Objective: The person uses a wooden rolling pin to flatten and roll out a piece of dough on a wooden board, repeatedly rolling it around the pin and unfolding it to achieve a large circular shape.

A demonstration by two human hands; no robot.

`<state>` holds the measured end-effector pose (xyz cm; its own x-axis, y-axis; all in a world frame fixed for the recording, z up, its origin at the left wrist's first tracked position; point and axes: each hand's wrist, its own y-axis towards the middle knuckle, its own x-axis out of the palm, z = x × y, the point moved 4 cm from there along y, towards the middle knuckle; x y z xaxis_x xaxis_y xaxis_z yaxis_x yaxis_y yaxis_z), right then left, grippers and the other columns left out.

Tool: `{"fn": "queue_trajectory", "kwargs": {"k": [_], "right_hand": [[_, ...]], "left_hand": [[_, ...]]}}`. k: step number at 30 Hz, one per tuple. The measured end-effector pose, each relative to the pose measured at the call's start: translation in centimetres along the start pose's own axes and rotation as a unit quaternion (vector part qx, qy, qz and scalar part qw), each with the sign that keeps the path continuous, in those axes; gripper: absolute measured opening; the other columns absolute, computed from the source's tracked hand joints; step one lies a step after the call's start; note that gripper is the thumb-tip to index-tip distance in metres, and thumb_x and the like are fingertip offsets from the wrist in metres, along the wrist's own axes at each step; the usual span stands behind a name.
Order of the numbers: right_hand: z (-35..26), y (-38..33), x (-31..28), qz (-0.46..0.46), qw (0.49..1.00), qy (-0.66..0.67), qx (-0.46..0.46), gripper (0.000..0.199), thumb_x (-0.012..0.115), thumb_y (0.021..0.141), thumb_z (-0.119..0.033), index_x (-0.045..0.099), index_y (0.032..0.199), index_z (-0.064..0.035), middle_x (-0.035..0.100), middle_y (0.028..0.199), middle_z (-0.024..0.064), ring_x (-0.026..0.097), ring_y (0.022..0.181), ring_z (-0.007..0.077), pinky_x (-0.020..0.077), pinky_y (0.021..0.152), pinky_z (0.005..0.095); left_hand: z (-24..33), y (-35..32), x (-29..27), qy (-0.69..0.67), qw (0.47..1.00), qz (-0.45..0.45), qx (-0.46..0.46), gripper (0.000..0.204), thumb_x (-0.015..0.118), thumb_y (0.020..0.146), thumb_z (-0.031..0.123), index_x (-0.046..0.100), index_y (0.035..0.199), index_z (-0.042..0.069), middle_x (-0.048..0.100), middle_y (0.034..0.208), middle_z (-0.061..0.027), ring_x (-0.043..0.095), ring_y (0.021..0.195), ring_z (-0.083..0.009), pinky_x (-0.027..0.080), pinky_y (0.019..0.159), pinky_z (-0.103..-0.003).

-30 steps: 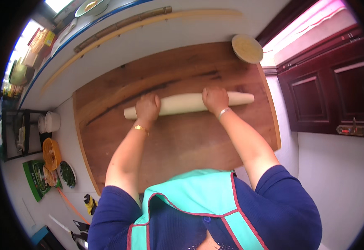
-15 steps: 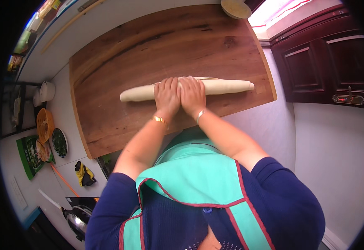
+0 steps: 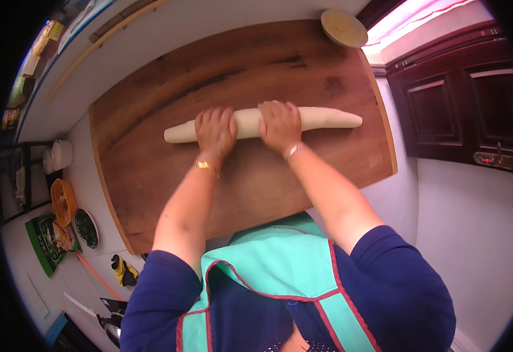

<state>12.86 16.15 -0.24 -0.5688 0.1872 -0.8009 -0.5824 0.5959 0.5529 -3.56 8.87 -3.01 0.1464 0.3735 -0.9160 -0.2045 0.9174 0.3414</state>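
We see a long, cream-coloured, smooth roll of what looks like dough (image 3: 248,123), thickest around its middle and tapering toward both ends. It lies crosswise on a brown wooden tabletop (image 3: 256,176), bowed slightly, its left end nearer us than its right. Two stretches near the middle are covered; what its core holds, we cannot tell.

Roll (image 3: 248,123) lay across the table (image 3: 268,185).
Left hand (image 3: 216,131) and right hand (image 3: 281,125) sat apart on it; bowl (image 3: 353,44) stood at the far right corner, basket (image 3: 61,185) left of the table, door (image 3: 463,105) right.
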Motion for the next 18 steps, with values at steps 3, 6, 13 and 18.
{"fn": "queue_trajectory", "kwargs": {"k": [3,6,13,18], "right_hand": [[4.4,3.8,2.7,-0.267,0.959,-0.071,0.067,0.021,0.053,0.084,-0.027,0.069,0.084,-0.013,0.07,0.094,0.0064,0.063,0.091,0.0277,0.0415,0.083,0.0478],[7.5,3.9,-0.2,0.154,0.981,-0.115,0.011,0.018,0.054,0.083,-0.025,0.068,0.087,-0.0147,0.07,0.098,0.0027,0.062,0.094,0.0258,0.04,0.091,0.0482],[17.3,13.7,10.6,-0.227,0.964,-0.052,0.13,0.023,0.057,0.086,-0.03,0.067,0.092,-0.0109,0.066,0.091,0.003,0.06,0.094,0.024,0.0405,0.094,0.0454],[17.2,12.9,8.3,0.008,0.995,-0.097,0.039,0.041,0.057,0.087,-0.035,0.06,0.119,-0.0102,0.061,0.12,0.01,0.05,0.121,0.0272,0.0325,0.105,0.0498]], "left_hand": [[-4.0,5.6,0.8,0.0,0.998,-0.061,-0.025,0.022,0.053,0.089,0.024,0.067,0.101,0.013,0.066,0.096,-0.0075,0.06,0.097,-0.0292,0.043,0.094,-0.047],[-5.2,5.8,-2.1,0.095,0.972,0.201,0.075,0.022,0.054,0.089,0.027,0.068,0.092,0.01,0.067,0.087,-0.0114,0.064,0.087,-0.0318,0.05,0.078,-0.045],[-13.7,15.1,4.5,0.097,0.917,-0.29,-0.257,0.031,0.053,0.092,0.031,0.064,0.112,0.009,0.065,0.104,-0.0142,0.059,0.102,-0.0346,0.045,0.09,-0.046],[-11.8,17.8,3.0,-0.004,0.997,0.074,0.033,0.034,0.054,0.093,0.029,0.062,0.115,0.005,0.065,0.102,-0.0156,0.058,0.097,-0.0357,0.044,0.088,-0.048]]}}
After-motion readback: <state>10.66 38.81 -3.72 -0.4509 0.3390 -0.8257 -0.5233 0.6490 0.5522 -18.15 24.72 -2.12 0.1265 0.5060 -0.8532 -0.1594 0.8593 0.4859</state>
